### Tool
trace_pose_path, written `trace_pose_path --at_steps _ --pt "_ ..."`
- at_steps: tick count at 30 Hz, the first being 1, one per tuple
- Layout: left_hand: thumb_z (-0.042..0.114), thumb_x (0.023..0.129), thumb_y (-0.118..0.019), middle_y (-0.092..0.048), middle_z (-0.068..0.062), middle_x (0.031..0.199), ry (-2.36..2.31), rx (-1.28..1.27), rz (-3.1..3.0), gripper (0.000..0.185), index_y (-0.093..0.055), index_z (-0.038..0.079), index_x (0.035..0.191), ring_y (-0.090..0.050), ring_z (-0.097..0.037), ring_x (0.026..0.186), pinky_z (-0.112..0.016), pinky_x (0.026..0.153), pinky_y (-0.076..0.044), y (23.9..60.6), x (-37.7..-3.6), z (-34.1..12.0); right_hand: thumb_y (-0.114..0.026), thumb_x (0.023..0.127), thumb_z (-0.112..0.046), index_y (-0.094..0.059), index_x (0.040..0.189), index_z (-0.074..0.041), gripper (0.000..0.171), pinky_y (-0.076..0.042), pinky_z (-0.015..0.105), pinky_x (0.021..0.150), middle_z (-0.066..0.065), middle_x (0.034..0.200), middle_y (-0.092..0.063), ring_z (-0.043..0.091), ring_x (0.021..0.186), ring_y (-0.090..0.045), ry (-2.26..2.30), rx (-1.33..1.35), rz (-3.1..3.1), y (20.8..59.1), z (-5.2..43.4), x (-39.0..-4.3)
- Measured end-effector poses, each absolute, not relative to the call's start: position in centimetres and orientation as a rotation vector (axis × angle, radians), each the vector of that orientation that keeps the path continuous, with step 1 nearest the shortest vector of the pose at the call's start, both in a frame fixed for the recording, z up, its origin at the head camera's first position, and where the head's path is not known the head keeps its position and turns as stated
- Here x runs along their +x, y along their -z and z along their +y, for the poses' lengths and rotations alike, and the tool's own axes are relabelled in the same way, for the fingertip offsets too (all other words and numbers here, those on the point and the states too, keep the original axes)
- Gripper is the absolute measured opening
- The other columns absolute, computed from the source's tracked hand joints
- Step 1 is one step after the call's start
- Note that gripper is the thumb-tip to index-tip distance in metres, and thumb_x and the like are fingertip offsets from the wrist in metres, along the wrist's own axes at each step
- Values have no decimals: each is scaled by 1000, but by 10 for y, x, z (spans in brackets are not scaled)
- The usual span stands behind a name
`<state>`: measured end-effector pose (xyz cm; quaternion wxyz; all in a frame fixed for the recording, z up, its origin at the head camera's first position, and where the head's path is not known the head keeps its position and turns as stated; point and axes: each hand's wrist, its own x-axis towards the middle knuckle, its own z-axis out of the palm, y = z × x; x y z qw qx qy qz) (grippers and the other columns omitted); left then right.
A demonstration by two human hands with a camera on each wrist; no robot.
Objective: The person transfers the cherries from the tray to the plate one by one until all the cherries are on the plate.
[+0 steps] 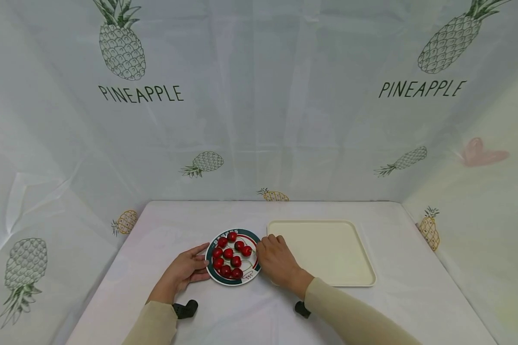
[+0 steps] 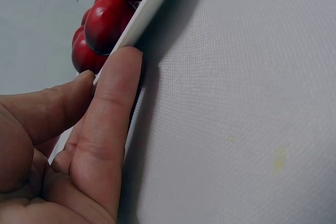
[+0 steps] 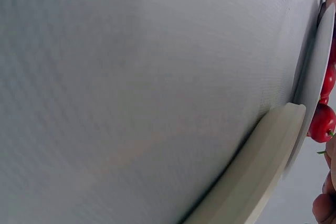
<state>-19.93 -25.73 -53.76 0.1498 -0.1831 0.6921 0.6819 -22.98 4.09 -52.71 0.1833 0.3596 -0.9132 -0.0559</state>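
A round plate (image 1: 230, 283) with a dark green rim carries several red cherries (image 1: 226, 253), some with green stems. At its left edge, my left hand (image 1: 183, 269) pinches the rim between thumb and fingers, with fingertips partly under the plate. My right hand (image 1: 280, 261) is at the plate's right edge with curled fingers. They seem to pinch the stem of the rightmost cherry (image 1: 247, 250); in the right wrist view a green stem end shows beside the fingers (image 3: 324, 208). That cherry (image 3: 322, 123) is close to the plate edge.
A cream rectangular tray (image 1: 328, 254) lies right of the plate, its left edge against or just under the plate's rim. Both stand on a white-covered table (image 1: 229, 316). A white curtain with pineapple prints (image 1: 259, 120) hangs behind. Black wrist devices (image 1: 185, 309) sit at both wrists.
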Motion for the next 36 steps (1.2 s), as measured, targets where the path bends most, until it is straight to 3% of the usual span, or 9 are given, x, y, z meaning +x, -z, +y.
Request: trace_pose_path --at_steps 36 --pt "-4 102 -62 -62 -19 121 -1950 -519 2021 63 -45 13 161 -75 -22 86 -43 78 -67 535 -196 -255 -61 106 -31 -62 101 -10 21 -42 31 75 2 89 -59 20 87 -51 163 995 -2517 538 39 -232"
